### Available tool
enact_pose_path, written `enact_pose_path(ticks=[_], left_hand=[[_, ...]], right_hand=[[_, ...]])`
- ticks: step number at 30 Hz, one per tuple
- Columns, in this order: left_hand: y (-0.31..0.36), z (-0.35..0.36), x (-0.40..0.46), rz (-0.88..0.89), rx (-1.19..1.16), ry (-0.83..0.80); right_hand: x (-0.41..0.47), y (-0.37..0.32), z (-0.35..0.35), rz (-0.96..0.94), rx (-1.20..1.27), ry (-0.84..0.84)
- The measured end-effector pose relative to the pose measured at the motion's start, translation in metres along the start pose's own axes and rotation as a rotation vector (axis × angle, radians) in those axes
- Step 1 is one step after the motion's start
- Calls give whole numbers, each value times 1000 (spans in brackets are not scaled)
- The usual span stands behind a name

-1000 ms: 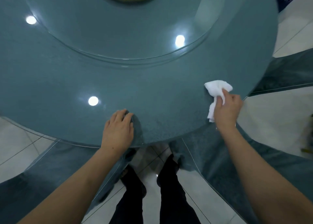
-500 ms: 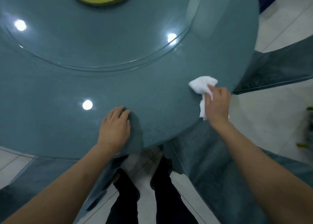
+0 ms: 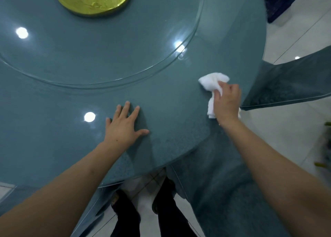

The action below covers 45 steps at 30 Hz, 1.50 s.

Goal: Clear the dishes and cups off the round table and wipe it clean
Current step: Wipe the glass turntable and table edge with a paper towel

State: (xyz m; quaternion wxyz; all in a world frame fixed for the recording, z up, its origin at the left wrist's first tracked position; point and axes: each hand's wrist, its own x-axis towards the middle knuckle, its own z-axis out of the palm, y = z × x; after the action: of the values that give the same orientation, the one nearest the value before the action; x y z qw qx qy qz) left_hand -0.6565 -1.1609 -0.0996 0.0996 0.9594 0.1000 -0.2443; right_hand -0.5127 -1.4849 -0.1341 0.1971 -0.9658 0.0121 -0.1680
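My right hand (image 3: 226, 102) bunches the cloth (image 3: 214, 82) in curled fingers near the table (image 3: 170, 111) edge; it feels soft and light, best gripped wadded. My left hand (image 3: 124, 124) lies flat, fingers spread, on slick glass

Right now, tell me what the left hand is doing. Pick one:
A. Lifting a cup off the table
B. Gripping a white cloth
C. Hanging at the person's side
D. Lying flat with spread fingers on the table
D: the left hand lies palm down with fingers spread on the table and holds nothing, while the right hand grips the white cloth near the table's edge.
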Motion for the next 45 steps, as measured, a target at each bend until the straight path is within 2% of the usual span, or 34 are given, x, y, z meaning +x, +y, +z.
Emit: enact_pose_path(ticks=[2, 3, 4, 6, 8, 9, 11, 14, 16, 17, 18, 21, 23, 24, 26, 28, 30, 32, 33, 35, 37, 39, 40, 43, 45], left_hand=[[6, 0, 6, -27, 12, -22], [7, 1, 7, -38, 17, -25], [7, 2, 7, -48, 23, -25], [5, 2, 6, -59, 24, -16], [7, 1, 6, -57, 21, -15], [8, 1, 6, -56, 21, -17], [10, 2, 7, -59, 25, -21], [10, 3, 8, -62, 39, -19], [8, 3, 9, -62, 44, -27], [7, 4, 9, -63, 40, -31], [7, 4, 8, -64, 34, -33], [7, 5, 7, -65, 22, -22], [8, 5, 6, -61, 28, -19], [8, 4, 6, -59, 28, -19], [8, 4, 7, -50, 34, -23], [8, 4, 8, -46, 49, -26], [7, 5, 9, -49, 53, -33], [6, 7, 10, -56, 51, -39], [6, 7, 10, -58, 51, -44], [7, 6, 10, -60, 48, -43], [7, 5, 9, -60, 39, -46], [8, 4, 8, -59, 29, -46], [8, 5, 8, -56, 30, -47], [7, 6, 10, -52, 40, -46], [7, 6, 10, -48, 39, -52]], right_hand=[[15, -26, 19, 252, 9, 32], [9, -49, 30, 249, 15, 31], [-6, -74, 37, 141, 53, -1], [-44, -110, 39, -290, 144, -151], [-54, -100, 35, -646, 217, -277], [-40, -84, 35, -723, 232, -288], [7, -52, 39, -636, 170, -220], [88, -30, 54, -206, 80, -53], [110, -48, 72, 38, 62, -21], [108, -67, 79, 88, 60, -34], [96, -88, 85, 51, 85, -53], [22, -133, 76, -465, 149, -200], [-3, -119, 55, -719, 219, -321], [4, -101, 49, -776, 228, -330], [38, -68, 48, -688, 157, -254], [87, -52, 56, -443, 77, -139], [117, -67, 71, -180, 36, -102], [109, -99, 83, -92, 33, -140], [94, -115, 84, -138, 59, -166], [48, -133, 77, -377, 129, -249], [13, -124, 59, -642, 187, -357], [26, -93, 51, -805, 167, -354], [44, -76, 51, -770, 133, -308], [103, -30, 58, -330, 68, -143], [101, -32, 63, -128, 49, -88]])
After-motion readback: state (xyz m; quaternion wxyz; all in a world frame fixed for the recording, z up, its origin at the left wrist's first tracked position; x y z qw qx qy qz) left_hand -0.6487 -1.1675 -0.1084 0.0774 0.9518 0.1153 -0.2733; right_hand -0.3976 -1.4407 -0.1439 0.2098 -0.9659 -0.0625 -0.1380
